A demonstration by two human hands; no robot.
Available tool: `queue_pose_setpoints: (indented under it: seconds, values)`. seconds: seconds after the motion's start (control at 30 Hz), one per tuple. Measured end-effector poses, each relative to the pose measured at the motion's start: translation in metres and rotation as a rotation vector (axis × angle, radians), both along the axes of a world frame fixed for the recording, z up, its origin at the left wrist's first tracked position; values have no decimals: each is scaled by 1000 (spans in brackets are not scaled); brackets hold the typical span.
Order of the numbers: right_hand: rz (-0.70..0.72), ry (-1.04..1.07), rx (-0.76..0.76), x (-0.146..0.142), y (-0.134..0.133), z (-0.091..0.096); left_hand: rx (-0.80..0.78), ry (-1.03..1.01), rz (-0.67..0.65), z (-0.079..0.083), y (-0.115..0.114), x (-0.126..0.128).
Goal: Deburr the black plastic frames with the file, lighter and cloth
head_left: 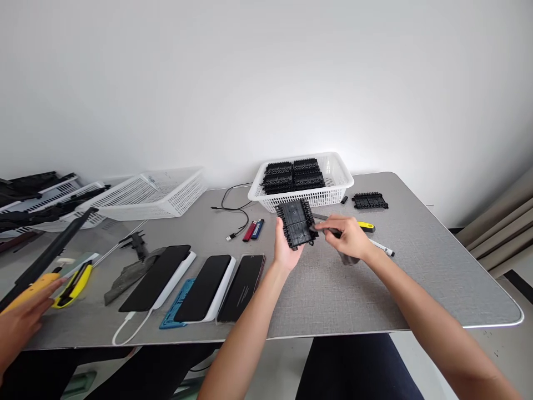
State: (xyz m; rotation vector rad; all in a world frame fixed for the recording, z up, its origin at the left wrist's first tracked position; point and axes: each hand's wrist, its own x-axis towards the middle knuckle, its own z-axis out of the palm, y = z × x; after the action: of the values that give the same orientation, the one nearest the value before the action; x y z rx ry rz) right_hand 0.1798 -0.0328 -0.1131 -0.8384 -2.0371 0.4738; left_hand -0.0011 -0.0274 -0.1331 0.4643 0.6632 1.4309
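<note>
Above the table's middle, my left hand [283, 251] holds up a black plastic panel [297, 219] with toothed edges, fingers behind it and thumb at its left side. My right hand [348, 236] is closed on a slim dark tool [331, 230], its tip at the panel's lower right edge; its exact kind I cannot make out. A dark grey thing [348, 259] shows under that hand, partly hidden. Behind it lies a yellow-and-black handle [366, 226], next to a white marker-like stick [383, 248]. Another toothed black panel [370, 200] rests at the right.
A white basket [300, 198] at the back holds several black panels. Left of me lie phones [202, 287], a cable [233, 208], red [250, 230] and blue [257, 228] lighters, and another white basket [166, 200]. At far left, another person's hand [25, 316] holds a yellow-handled tool.
</note>
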Motion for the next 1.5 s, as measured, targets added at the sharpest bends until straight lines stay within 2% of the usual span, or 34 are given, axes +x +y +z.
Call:
queue_pose_setpoints:
  seconds: [0.07,0.17,0.3,0.4,0.6,0.73,0.93,1.03,1.1,1.2,1.27,1.37,1.5]
  values:
    - [-130,74,30,-1,0,4,12,28,-62,-3,-5,8]
    - [-245,112,90,-7,2,3,-18,76,-138,-11,-11,21]
    - [-440,34,126,-18,3,-5,44,120,-154,-21,-17,32]
    - [-537,-42,80,-28,0,-7,80,154,-150,-23,-19,33]
    - [-487,17,-85,-38,-6,-4,49,134,-128,-14,-21,32]
    - [-442,40,-153,-38,-11,-6,31,103,-49,-9,-18,30]
    - [-262,-78,-221,-39,-15,-17,-23,65,47,0,-11,19]
    - [-210,-134,-247,-33,-13,-11,-14,46,35,2,-10,18]
    - [-185,-92,-254,-27,-13,-3,-9,43,28,1,-10,19]
    - [-218,41,-181,-20,-12,6,-4,51,5,-1,-10,21]
    - [-246,54,-129,-20,-12,5,-27,57,-32,-2,-11,21]
    - [-302,-105,-94,-26,-16,-2,-78,75,-53,-3,-13,20]
    - [-463,-363,-40,-37,-23,-11,-147,162,8,-1,-15,18]
